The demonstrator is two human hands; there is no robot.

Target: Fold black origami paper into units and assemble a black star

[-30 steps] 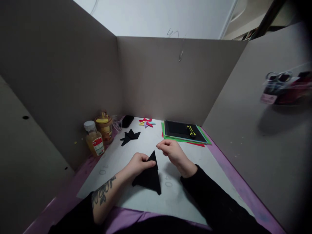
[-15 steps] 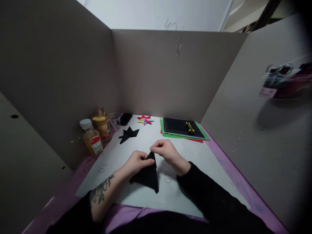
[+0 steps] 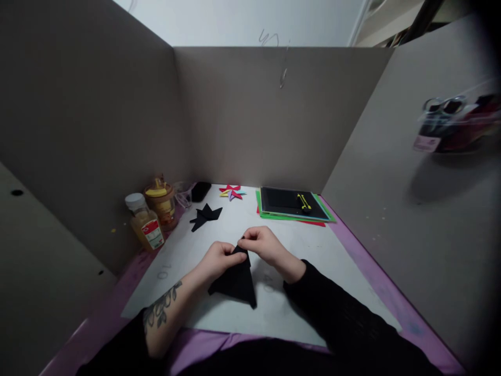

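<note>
Our left hand [image 3: 219, 258] and right hand [image 3: 264, 244] pinch the tip of the black paper [image 3: 235, 282]; the bottle [image 3: 143, 222] holds yellow liquid beside a jar [image 3: 160, 201].

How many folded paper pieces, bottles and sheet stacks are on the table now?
Folded paper pieces: 3 (black folded paper in the left hand and right hand, black shape, coloured star)
Bottles: 2 (white-capped bottle, yellow-capped jar)
Sheet stacks: 1 (sheet stack)
Total: 6
</note>
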